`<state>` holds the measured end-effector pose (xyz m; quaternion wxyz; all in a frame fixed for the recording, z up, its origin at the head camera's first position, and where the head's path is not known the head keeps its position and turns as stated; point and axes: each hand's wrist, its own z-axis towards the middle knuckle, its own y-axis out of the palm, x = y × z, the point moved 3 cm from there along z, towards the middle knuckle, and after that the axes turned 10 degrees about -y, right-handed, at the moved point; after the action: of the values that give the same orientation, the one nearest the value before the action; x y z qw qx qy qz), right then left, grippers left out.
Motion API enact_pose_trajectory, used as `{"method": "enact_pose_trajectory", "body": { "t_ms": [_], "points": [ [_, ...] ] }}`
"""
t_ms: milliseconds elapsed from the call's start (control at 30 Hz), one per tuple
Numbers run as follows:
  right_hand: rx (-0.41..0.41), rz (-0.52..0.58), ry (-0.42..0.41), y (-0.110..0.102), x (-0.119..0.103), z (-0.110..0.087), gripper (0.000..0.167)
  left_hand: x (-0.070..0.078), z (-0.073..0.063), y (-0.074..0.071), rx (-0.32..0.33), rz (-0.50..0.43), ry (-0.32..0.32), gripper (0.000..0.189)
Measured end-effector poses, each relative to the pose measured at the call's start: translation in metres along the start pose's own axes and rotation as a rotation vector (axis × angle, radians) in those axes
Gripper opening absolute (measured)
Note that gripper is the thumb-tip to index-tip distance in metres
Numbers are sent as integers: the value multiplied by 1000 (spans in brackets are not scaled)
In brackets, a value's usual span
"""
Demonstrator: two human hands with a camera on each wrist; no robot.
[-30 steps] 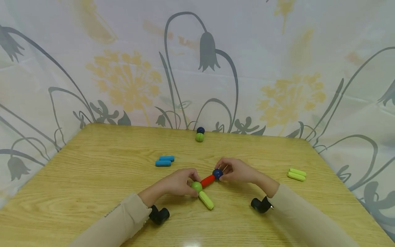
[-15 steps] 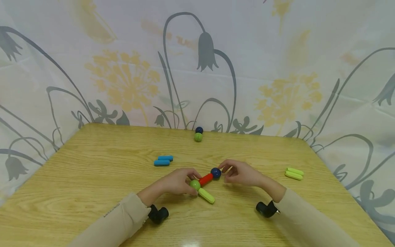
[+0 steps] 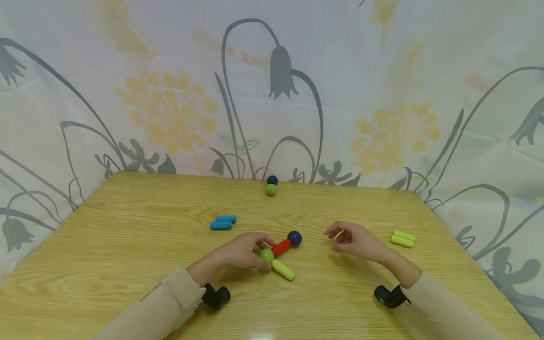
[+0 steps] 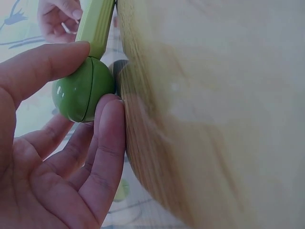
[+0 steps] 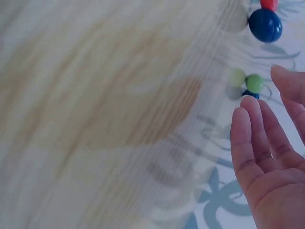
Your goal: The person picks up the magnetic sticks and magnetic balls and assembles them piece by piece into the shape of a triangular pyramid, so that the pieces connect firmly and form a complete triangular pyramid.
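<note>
While the left hand's (image 3: 242,250) fingers pinch a green ball (image 4: 70,95), left wrist view alone shows me its seam (image 4: 90,90); the right hand's (image 3: 358,242) curve loosely, right wrist cropping the red stick (image 5: 269,5).

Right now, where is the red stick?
In the head view, the red stick lies right of the left hand, between the held green ball and the nearer dark blue ball.

The head view faces twelve o'clock, downward; low wrist views skim the shared yellow wood-grained bench (image 3: 148,208), left near a glossy green ball (image 4: 81,90).
</note>
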<state>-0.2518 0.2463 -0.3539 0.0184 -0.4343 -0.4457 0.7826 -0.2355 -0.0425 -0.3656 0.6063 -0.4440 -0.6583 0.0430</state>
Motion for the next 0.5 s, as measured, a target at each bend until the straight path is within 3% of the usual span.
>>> {"method": "enact_pose_trajectory", "body": {
  "t_ms": [500],
  "points": [
    [80,-14,69,-27,10,-44,31,3,0,0,-4,6,-15,41]
  ]
}}
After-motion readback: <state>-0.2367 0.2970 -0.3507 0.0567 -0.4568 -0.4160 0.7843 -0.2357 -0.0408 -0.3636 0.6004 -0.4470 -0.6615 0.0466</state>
